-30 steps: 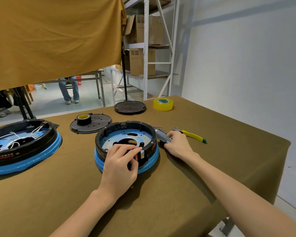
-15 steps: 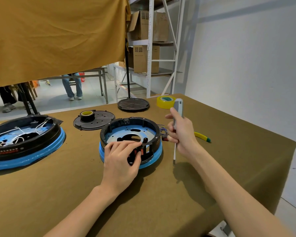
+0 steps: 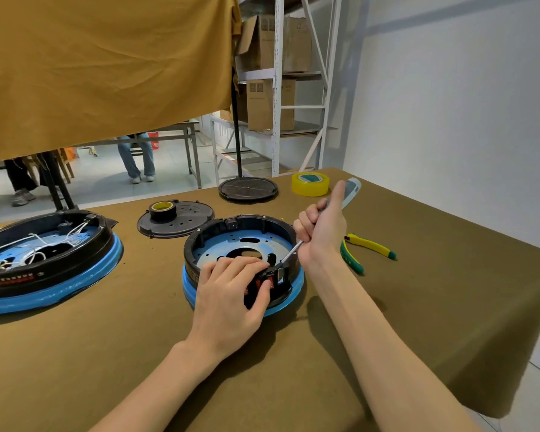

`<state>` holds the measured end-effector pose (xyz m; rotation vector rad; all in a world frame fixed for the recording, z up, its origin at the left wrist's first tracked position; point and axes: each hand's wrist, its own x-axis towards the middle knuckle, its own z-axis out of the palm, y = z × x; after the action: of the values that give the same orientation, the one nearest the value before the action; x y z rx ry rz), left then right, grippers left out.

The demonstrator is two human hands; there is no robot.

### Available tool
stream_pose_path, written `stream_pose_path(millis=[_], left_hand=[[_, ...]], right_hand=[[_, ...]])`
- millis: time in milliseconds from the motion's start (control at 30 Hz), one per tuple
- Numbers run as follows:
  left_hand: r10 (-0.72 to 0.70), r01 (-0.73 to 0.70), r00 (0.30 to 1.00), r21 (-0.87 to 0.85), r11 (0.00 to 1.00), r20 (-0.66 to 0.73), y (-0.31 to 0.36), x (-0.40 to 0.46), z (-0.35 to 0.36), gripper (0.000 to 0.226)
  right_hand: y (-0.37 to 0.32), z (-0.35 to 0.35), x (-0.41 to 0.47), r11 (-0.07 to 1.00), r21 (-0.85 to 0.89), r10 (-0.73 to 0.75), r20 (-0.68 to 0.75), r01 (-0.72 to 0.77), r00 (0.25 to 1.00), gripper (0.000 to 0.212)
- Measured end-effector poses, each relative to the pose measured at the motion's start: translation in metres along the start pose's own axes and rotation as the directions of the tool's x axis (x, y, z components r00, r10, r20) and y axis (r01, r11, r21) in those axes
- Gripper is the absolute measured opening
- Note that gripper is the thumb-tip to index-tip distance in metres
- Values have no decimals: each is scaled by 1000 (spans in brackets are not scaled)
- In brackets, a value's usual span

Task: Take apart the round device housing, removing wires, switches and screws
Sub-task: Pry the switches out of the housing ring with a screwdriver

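Screwdriver (image 3: 349, 194) up in the right hand (image 3: 323, 232), fingers wrapped tight round the grey handle, thumb laid along it, and the metal shaft slants down to the near rim of the round device housing (image 3: 242, 260). That housing, black wall on a blue base ring with a pale blue perforated plate inside, sits on the olive-covered table (image 3: 418, 307) and serves as the marker for everything else. The left hand (image 3: 231, 294) is draped over its near edge, fingers curled over the rim, thumb pressing against the red switch (image 3: 267, 282) set in the outer wall; the screwdriver tip meets the rim right beside that switch. To the housing's right lie yellow-and-green pliers (image 3: 368, 247). Behind it rests a black perforated cover plate (image 3: 181, 224) with a small tape roll (image 3: 162, 208) on top, and farther back right, a yellow tape roll (image 3: 310, 183). Off to its left stands a second housing (image 3: 44, 260), white wires inside.
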<state>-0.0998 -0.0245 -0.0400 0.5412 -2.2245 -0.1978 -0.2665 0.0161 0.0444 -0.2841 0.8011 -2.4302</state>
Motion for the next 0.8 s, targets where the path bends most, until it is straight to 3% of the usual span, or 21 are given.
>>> stream_pose_path(millis=[367,800], left_hand=[[-35,35,999,32,999,5,2,1,3,42],[-31,30,999,53,998,22,6,2,1,38]], right_hand=[[2,-6,-1,1000,-20,20,109,-18,994,56],[0,-6,-13,996,-64,-63,107,70,992,61]])
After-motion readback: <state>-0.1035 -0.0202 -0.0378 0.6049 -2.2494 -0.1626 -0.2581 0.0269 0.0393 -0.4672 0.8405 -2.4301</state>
